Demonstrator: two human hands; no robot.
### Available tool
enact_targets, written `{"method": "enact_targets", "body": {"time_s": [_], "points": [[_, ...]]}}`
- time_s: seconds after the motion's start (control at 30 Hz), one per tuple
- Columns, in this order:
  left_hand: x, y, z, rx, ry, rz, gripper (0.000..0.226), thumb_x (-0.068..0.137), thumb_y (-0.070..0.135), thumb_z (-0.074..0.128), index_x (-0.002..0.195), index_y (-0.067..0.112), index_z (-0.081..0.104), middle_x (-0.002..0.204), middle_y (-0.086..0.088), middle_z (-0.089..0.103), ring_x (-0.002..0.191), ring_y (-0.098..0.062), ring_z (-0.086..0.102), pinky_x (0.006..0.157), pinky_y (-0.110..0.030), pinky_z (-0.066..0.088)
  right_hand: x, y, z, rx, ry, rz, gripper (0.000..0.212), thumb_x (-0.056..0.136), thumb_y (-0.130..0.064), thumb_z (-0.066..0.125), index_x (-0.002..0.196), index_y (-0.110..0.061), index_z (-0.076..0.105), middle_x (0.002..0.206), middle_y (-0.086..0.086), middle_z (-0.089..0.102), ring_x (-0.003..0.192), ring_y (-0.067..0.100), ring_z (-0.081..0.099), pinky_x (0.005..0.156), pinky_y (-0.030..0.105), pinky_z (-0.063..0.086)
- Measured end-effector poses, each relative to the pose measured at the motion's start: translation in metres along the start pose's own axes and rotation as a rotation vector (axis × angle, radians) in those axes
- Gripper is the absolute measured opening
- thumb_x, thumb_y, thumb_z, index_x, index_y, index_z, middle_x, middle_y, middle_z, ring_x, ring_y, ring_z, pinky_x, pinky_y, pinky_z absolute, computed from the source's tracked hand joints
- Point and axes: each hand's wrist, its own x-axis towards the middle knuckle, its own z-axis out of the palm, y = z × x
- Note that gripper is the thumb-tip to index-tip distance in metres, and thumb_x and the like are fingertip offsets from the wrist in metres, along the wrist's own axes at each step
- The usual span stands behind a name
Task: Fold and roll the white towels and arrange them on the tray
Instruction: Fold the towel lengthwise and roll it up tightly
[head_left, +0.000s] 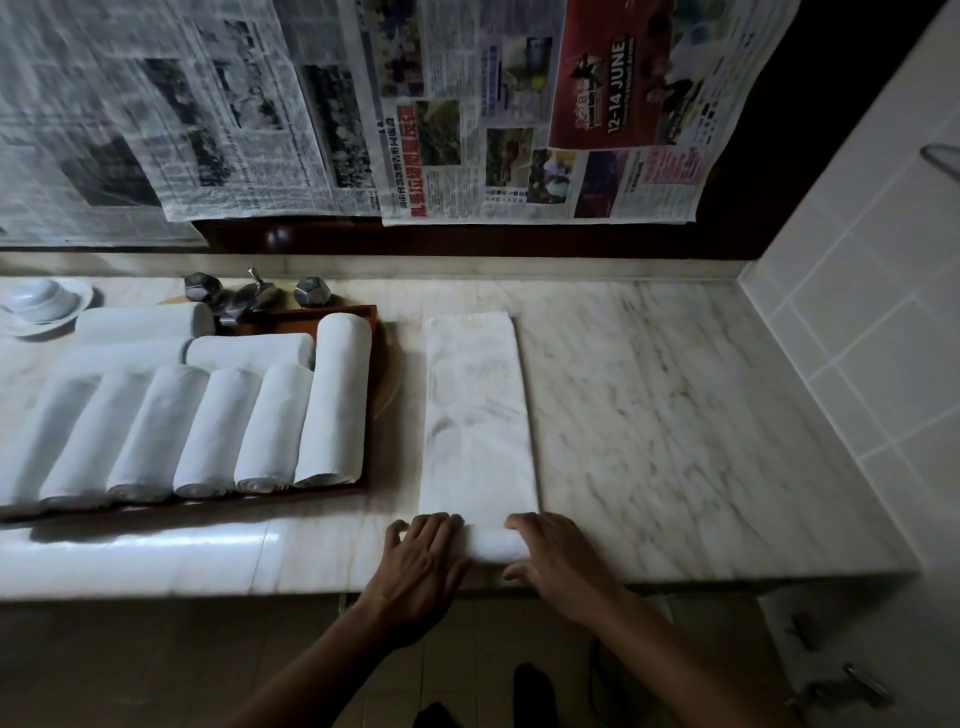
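Two hands work at the near edge of the tabletop (675, 415), one at each end of a small roll that forms the near end of the folded towel (478, 415). The left hand (421, 556) presses on the left end with fingers almost flat and the thumb spread aside, grasping nothing. The right hand (556, 556) bends its fingers over the right end, and the thumb stays at the near side, so it grips the roll lightly. I think the hands are placed at both ends so that the roll stays straight and tight.

Beyond the roll, the towel lies flat as a long narrow strip that runs away from the person, which gives the roll a straight path forward. It lies just beside the tray (208, 506), probably so that the finished roll needs only a short move.

On the tray the rolled towels (332, 405) lie side by side and touching in a front row, with a few more behind them. The row seems to reach the right rim, so I cannot tell where this last one will go.
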Motion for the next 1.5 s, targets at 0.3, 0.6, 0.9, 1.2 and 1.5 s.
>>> {"method": "enact_targets", "body": {"time_s": [0.3, 0.6, 0.9, 1.2, 1.5], "points": [[0.01, 0.011, -0.006, -0.17, -0.092, -0.211, 0.05, 0.098, 0.059, 0.009, 0.109, 0.034, 0.051, 0.11, 0.015, 0.045, 0.101, -0.013, 0.043, 0.089, -0.04, 0.034, -0.01, -0.003, 0.009, -0.008, 0.134, -0.005, 0.037, 0.099, -0.047, 0.043, 0.122, -0.027, 0.064, 0.118, -0.008, 0.061, 0.102, 0.02, 0.059, 0.09, 0.039, 0.049], [0.031, 0.001, -0.011, -0.259, -0.118, -0.3, 0.066, 0.086, 0.07, 0.007, 0.111, 0.033, 0.056, 0.111, 0.012, 0.048, 0.109, -0.016, 0.048, 0.085, -0.039, 0.032, -0.018, -0.034, 0.033, -0.133, 0.382, -0.072, 0.041, 0.096, -0.018, 0.052, 0.135, -0.017, 0.062, 0.136, 0.009, 0.058, 0.125, 0.029, 0.053, 0.108, 0.043, 0.04], [0.033, 0.0, -0.001, -0.192, 0.073, -0.386, 0.057, 0.096, 0.07, 0.027, 0.122, 0.03, 0.059, 0.122, 0.005, 0.054, 0.11, -0.021, 0.051, 0.085, -0.041, 0.039, 0.005, -0.016, 0.032, -0.185, 0.108, -0.025, 0.063, 0.092, -0.023, 0.052, 0.154, -0.016, 0.042, 0.153, 0.009, 0.048, 0.143, 0.034, 0.042, 0.122, 0.051, 0.02], [0.017, 0.011, 0.004, 0.091, -0.001, -0.007, 0.073, 0.081, 0.038, 0.062, 0.147, 0.008, 0.053, 0.151, -0.011, 0.053, 0.139, -0.03, 0.051, 0.117, -0.046, 0.028, 0.026, -0.02, 0.007, -0.146, 0.016, 0.005, 0.072, 0.076, -0.027, 0.063, 0.146, -0.018, 0.049, 0.134, 0.001, 0.056, 0.119, 0.025, 0.053, 0.111, 0.04, 0.042], [0.009, 0.011, -0.01, 0.028, -0.05, 0.056, 0.066, 0.083, 0.04, 0.055, 0.141, 0.011, 0.05, 0.133, -0.007, 0.056, 0.115, -0.026, 0.056, 0.101, -0.04, 0.048, 0.021, -0.022, -0.01, -0.081, -0.179, 0.022, 0.054, 0.096, -0.039, 0.049, 0.149, -0.03, 0.041, 0.141, -0.004, 0.048, 0.127, 0.022, 0.043, 0.113, 0.039, 0.031]]}}
